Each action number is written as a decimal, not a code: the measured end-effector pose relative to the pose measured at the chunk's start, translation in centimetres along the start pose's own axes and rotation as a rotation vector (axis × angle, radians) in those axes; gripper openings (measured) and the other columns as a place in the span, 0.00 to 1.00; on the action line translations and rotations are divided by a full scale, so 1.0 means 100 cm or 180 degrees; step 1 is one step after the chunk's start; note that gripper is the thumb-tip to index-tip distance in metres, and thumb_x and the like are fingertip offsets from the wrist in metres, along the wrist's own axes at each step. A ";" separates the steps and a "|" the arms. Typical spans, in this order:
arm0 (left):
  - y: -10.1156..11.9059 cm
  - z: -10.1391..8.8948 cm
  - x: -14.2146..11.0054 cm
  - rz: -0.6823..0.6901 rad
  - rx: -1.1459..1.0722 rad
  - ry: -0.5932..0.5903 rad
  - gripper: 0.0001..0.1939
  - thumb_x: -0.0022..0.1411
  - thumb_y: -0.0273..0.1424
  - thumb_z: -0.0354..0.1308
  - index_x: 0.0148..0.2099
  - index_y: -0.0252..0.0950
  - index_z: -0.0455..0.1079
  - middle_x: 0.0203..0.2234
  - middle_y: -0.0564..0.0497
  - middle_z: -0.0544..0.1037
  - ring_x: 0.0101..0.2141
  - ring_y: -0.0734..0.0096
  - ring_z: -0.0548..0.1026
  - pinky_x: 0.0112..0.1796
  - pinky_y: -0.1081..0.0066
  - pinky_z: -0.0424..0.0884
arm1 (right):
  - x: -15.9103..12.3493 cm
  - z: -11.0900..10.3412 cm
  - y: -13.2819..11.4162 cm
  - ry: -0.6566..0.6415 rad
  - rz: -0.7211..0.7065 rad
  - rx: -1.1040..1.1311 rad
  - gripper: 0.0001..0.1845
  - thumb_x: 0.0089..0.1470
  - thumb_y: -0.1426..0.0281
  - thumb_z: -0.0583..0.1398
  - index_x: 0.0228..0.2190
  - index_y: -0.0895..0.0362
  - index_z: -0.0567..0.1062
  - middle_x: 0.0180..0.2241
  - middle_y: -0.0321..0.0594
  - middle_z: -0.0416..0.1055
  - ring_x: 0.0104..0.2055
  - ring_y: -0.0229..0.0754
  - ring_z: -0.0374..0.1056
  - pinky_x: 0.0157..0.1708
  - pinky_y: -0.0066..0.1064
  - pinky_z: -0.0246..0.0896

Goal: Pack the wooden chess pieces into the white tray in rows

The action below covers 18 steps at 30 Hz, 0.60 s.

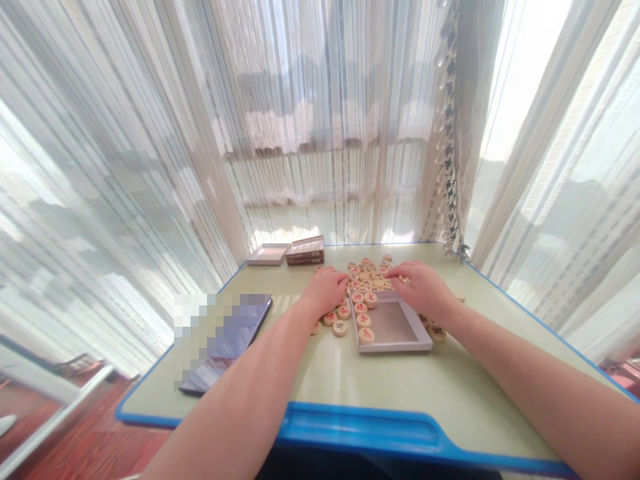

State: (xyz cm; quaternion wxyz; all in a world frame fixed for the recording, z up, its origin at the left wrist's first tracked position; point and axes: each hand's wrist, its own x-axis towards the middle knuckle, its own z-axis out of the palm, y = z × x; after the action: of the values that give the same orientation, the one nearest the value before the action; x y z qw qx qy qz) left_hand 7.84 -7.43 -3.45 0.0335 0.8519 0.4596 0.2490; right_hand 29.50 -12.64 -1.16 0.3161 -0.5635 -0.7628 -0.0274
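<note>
Round wooden Chinese chess pieces [367,275] with red and dark characters lie in a loose heap between my hands. My left hand [325,291] rests palm down over the heap's left side, fingers loosely bent toward its middle. From the right, my right hand [421,287] reaches in, its fingertips touching pieces at the heap's right side. No piece is visible within either hand, though the palms are hidden. A shallow grey box tray [395,347] sits in front of the heap. Along its left side stand several red-marked pieces, including a red horse piece [367,335].
A tablet [233,347], partly pixelated, lies on the table [345,380] at left. At the back left are a shallow open box lid [267,254] and a small stack of boxes [305,250]. Blue trim [360,427] edges the table; sheer curtains [330,133] hang behind it.
</note>
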 end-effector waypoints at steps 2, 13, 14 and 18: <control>-0.001 0.001 0.000 -0.0175 -0.0057 0.0112 0.15 0.60 0.32 0.45 0.41 0.39 0.74 0.37 0.49 0.76 0.41 0.66 0.70 0.46 0.68 0.64 | 0.000 0.000 0.000 -0.0005 -0.0006 0.0025 0.15 0.50 0.73 0.52 0.32 0.54 0.78 0.36 0.37 0.76 0.43 0.46 0.66 0.44 0.37 0.60; 0.004 0.000 0.001 -0.0516 -0.0842 0.0711 0.13 0.55 0.25 0.53 0.43 0.36 0.73 0.38 0.48 0.75 0.37 0.70 0.73 0.41 0.71 0.68 | -0.002 0.000 -0.001 -0.0012 -0.0213 0.0156 0.14 0.52 0.71 0.52 0.33 0.54 0.77 0.35 0.38 0.75 0.43 0.46 0.66 0.43 0.38 0.61; 0.009 -0.002 0.000 -0.0518 -0.0960 0.0805 0.13 0.55 0.25 0.53 0.43 0.36 0.73 0.39 0.49 0.75 0.36 0.71 0.73 0.40 0.71 0.69 | -0.002 0.000 -0.001 -0.0012 -0.0237 0.0177 0.14 0.52 0.69 0.52 0.35 0.53 0.77 0.36 0.39 0.75 0.43 0.46 0.66 0.42 0.38 0.62; 0.032 -0.011 -0.004 -0.0468 -0.1612 0.0940 0.12 0.56 0.29 0.55 0.42 0.36 0.73 0.38 0.49 0.77 0.38 0.69 0.74 0.41 0.71 0.69 | -0.005 -0.003 -0.006 0.0003 -0.0402 0.0265 0.15 0.52 0.66 0.55 0.42 0.52 0.73 0.35 0.39 0.74 0.43 0.46 0.66 0.42 0.38 0.62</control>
State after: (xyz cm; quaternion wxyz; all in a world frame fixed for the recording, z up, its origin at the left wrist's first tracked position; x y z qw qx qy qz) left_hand 9.61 -9.77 -1.71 0.1956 0.7354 0.4433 0.4738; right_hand 29.17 -13.41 -1.01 0.3372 -0.5006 -0.7972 -0.0158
